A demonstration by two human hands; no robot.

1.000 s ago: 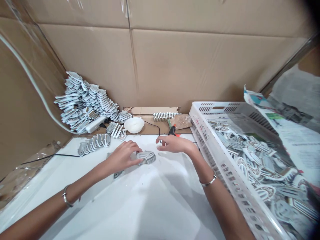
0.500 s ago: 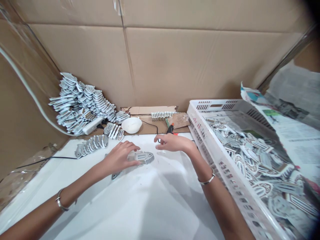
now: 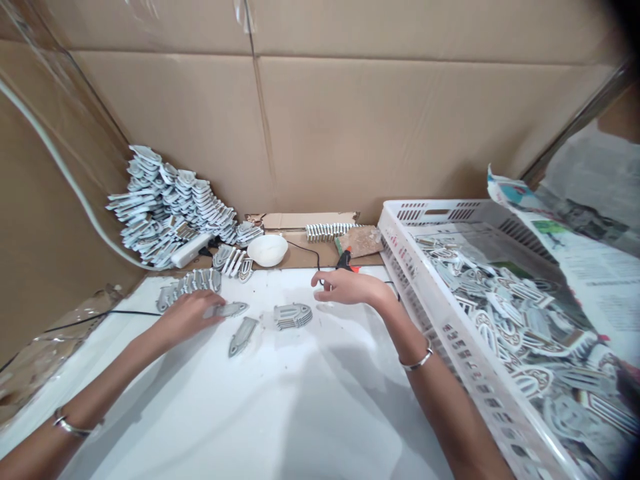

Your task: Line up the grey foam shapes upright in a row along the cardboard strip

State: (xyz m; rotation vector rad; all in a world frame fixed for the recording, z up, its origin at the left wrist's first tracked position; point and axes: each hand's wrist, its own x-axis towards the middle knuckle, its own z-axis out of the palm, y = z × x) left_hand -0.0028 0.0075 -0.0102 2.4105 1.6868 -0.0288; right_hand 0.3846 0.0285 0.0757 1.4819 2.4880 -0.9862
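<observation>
Head view: left hand (image 3: 186,315) is lying on a flat grey piece (image 3: 231,309) on the white table (image 3: 310,400) — fingers stretched out and close together, tips resting on its left end rather than gripping it. The piece is thin, pointed at one end, kind of shield-shaped, matte grey with a paler edge. Just beside it, a touch nearer the camera, lies a second piece (image 3: 243,335) of the same cut, tilted, not touching. To the right of both sits a small stack (image 3: 293,315) of them with ribbed slots on top. Right hand (image 3: 350,288) rests on the table past the stack, fingers loosely curled and a bit apart, nothing clearly in them; can't tell if the tips touch the black cord (image 3: 305,252). Behind it is a glue gun (image 3: 345,260) with an orange trigger.

Containers: big white plastic crate (image 3: 440,213) on the right with slotted walls, lined with newspaper (image 3: 575,260) and heaped with loose cut-outs (image 3: 500,313) — same grey and white stuff, all jumbled. Small white bowl (image 3: 267,250) at the back; can't make out what's in it. Back left there's a tall pile (image 3: 165,200) of pieces stacked in leaning rows, plus a short row (image 3: 189,283) lying near the left hand. Plain brown cardboard (image 3: 375,133) walls all round.
</observation>
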